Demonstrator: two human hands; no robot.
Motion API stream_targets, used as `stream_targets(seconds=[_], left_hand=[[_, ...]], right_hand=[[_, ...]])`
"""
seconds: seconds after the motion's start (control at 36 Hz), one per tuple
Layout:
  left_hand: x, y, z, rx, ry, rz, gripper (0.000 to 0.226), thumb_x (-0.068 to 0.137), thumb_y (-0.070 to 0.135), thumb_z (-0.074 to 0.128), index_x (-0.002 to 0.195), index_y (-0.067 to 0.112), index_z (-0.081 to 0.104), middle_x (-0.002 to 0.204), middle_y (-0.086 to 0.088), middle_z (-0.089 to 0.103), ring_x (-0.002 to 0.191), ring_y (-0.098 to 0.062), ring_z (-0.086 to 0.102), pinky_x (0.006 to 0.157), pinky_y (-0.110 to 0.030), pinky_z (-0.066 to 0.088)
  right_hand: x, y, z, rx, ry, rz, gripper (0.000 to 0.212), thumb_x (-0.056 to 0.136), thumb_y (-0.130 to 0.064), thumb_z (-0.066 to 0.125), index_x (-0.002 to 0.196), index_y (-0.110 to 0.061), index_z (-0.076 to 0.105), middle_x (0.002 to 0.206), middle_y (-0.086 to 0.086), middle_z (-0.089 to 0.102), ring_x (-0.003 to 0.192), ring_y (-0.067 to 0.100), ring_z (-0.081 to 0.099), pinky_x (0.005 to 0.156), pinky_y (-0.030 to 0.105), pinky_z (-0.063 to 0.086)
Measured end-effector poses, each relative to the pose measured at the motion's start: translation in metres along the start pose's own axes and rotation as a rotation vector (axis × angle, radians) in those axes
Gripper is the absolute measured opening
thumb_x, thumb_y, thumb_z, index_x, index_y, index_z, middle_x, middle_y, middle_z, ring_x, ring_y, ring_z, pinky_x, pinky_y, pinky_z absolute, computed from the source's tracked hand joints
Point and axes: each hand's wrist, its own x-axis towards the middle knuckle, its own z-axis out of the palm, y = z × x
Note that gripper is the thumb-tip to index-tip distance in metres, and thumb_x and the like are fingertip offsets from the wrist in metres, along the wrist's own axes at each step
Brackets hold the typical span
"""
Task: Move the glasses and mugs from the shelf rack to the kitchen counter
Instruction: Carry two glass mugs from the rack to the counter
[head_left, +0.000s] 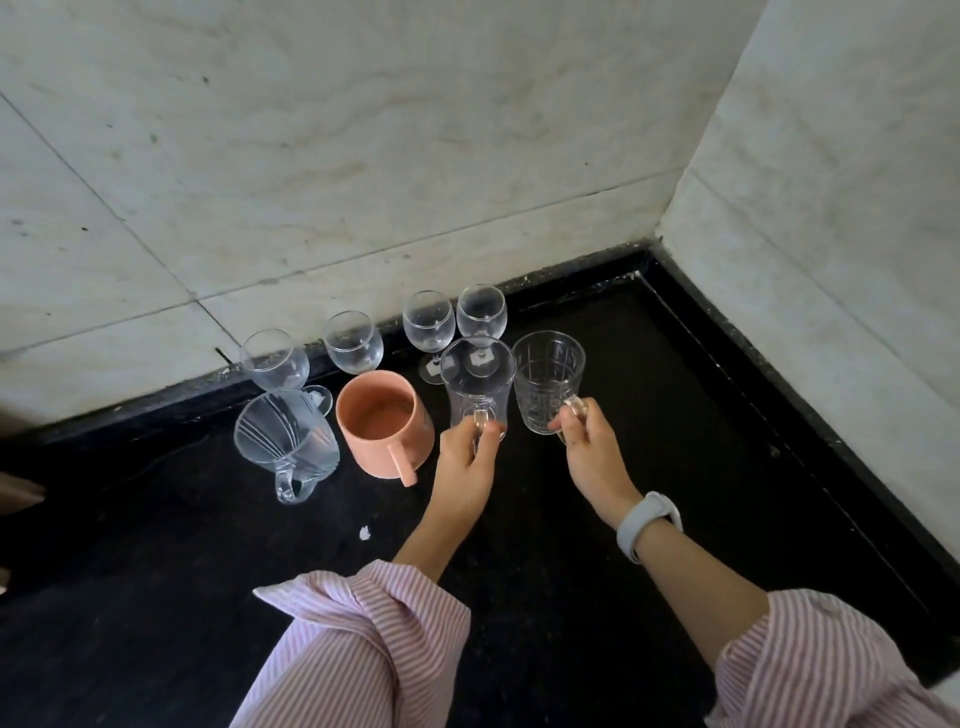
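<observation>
On the black counter (597, 597), my left hand (465, 460) pinches the handle of a smooth clear glass mug (475, 384). My right hand (592, 454) grips the handle of a patterned clear glass mug (548, 382) just to its right. Whether either mug touches the counter I cannot tell. To the left stand a peach ceramic mug (384, 423) and a clear glass mug with etched lines (285, 441). Several wine glasses line the wall behind, among them one at the far left (272, 359), one beside it (353, 343) and two on the right (429, 322).
Pale marble walls (363, 156) meet in a corner at the back right, close behind the glasses. A small white fleck (365, 532) lies on the counter near my left forearm. Bare black counter stretches to the right of the patterned mug and toward me.
</observation>
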Motion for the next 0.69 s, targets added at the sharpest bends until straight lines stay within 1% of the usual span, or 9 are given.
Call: stream_targets(seconds=[0.06,0.14,0.25,0.33,0.39,0.5,0.58,0.64,0.69], left_hand=[[0.002,-0.002,-0.002,0.012,-0.024,-0.019,0.027,0.097,0.023,0.038,0.103,0.012,0.061,0.097,-0.004,0.058,0.095,-0.005,0.049,0.084,-0.017,0.039],[0.005,-0.004,-0.005,0.033,-0.039,0.010,0.025,0.098,0.023,0.037,0.102,0.012,0.060,0.092,-0.008,0.057,0.079,0.007,0.049,0.072,-0.008,0.039],[0.008,-0.008,-0.004,0.075,-0.023,0.032,0.025,0.097,0.023,0.040,0.096,0.007,0.059,0.091,-0.020,0.059,0.080,-0.016,0.050,0.070,-0.023,0.040],[0.010,-0.009,-0.002,0.132,0.016,0.038,0.021,0.097,0.022,0.041,0.079,0.020,0.052,0.076,-0.003,0.055,0.072,-0.012,0.049,0.068,-0.030,0.039],[0.009,-0.012,-0.003,0.208,0.041,0.030,0.022,0.097,0.025,0.040,0.075,0.025,0.046,0.073,0.003,0.052,0.072,-0.013,0.049,0.067,-0.029,0.037],[0.005,-0.013,-0.007,0.375,0.032,-0.075,0.027,0.095,0.040,0.037,0.103,0.018,0.050,0.095,-0.003,0.063,0.094,-0.024,0.058,0.080,-0.038,0.044],[0.000,-0.002,-0.012,0.477,0.019,-0.104,0.040,0.094,0.040,0.041,0.120,0.011,0.045,0.114,-0.010,0.063,0.105,-0.027,0.058,0.092,-0.044,0.045],[-0.004,0.007,-0.017,0.543,0.001,-0.083,0.039,0.093,0.035,0.045,0.123,0.009,0.043,0.117,-0.013,0.061,0.108,-0.029,0.057,0.095,-0.041,0.041],[-0.008,0.017,-0.023,0.603,0.003,-0.052,0.038,0.092,0.030,0.047,0.122,0.007,0.044,0.117,-0.015,0.059,0.110,-0.031,0.054,0.097,-0.040,0.036]], right_hand=[[0.004,0.000,0.002,0.005,-0.013,0.005,0.021,0.097,-0.025,0.035,0.096,-0.012,0.052,0.087,-0.010,0.055,0.086,0.000,0.051,0.073,0.013,0.036],[0.008,-0.002,0.005,0.010,-0.060,0.025,0.023,0.097,-0.025,0.035,0.101,-0.011,0.052,0.090,-0.012,0.054,0.087,0.000,0.050,0.073,0.013,0.035],[0.012,-0.002,0.008,-0.001,-0.101,0.043,0.022,0.098,-0.028,0.033,0.102,-0.015,0.050,0.094,-0.007,0.055,0.087,0.003,0.051,0.074,0.018,0.036],[0.016,-0.002,0.010,-0.059,-0.121,0.061,0.021,0.097,-0.031,0.033,0.100,-0.017,0.049,0.103,0.005,0.054,0.091,0.013,0.052,0.076,0.025,0.037],[0.017,-0.001,0.011,-0.132,-0.151,0.080,0.021,0.097,-0.033,0.033,0.098,-0.018,0.047,0.103,0.007,0.051,0.081,0.010,0.050,0.068,0.023,0.036],[0.011,-0.001,0.009,-0.217,-0.187,0.115,0.025,0.097,-0.032,0.035,0.103,-0.011,0.047,0.101,0.007,0.047,0.072,0.005,0.045,0.062,0.020,0.034],[0.002,-0.009,-0.001,-0.217,-0.205,0.140,0.036,0.096,-0.028,0.039,0.126,-0.009,0.042,0.120,0.006,0.051,0.100,0.013,0.053,0.084,0.023,0.042],[-0.004,-0.018,-0.009,-0.249,-0.193,0.150,0.043,0.095,-0.025,0.042,0.135,-0.010,0.035,0.138,0.009,0.043,0.126,0.021,0.044,0.102,0.032,0.036],[-0.009,-0.028,-0.016,-0.302,-0.156,0.147,0.047,0.095,-0.022,0.045,0.138,-0.010,0.031,0.144,0.013,0.038,0.132,0.025,0.038,0.107,0.036,0.034]])
